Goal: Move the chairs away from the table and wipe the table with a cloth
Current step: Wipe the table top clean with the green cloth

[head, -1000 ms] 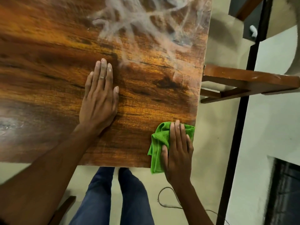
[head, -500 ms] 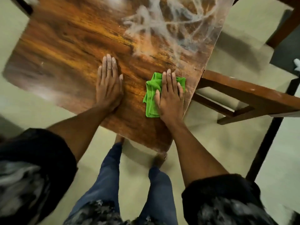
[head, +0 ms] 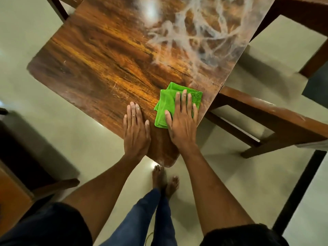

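A glossy brown wooden table fills the upper middle, its near corner pointing at me. White smeared streaks cover its far right part. A folded green cloth lies near the table's right edge. My right hand presses flat on the cloth, fingers spread over it. My left hand rests flat on the bare wood just left of the cloth, holding nothing. A wooden chair stands to the right, its frame close to the table's right edge.
Another brown chair frame stands at the upper right. A dark chair or furniture piece is at the lower left. A black metal post runs down the right. My bare feet stand on the pale tiled floor below the corner.
The view has pulled back and turned, so the table's near corner and my feet show. My left hand has moved closer to the corner, beside the right. The cloth stays under my right hand near the right edge.
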Action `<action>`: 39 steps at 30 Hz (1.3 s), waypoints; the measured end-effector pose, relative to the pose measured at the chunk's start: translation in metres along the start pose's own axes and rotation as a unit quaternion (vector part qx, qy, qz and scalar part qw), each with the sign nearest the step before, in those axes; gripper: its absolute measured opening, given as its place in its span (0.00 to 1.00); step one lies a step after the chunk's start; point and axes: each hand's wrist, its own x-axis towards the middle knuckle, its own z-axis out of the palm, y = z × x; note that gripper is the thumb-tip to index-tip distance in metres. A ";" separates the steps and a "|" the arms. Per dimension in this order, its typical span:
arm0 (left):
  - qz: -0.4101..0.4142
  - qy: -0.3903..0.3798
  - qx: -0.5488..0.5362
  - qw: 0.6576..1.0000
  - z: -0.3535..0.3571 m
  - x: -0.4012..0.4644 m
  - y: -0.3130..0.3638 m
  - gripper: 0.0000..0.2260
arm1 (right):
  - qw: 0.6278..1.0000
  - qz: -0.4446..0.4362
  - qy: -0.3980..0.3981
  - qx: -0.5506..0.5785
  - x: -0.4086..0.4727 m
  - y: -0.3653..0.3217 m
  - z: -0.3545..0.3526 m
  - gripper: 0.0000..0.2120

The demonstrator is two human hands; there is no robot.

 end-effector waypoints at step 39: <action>-0.331 0.159 -0.108 0.924 0.019 -0.031 0.068 0.30 | 0.874 -0.452 -0.156 -0.081 0.037 0.093 -0.029 0.33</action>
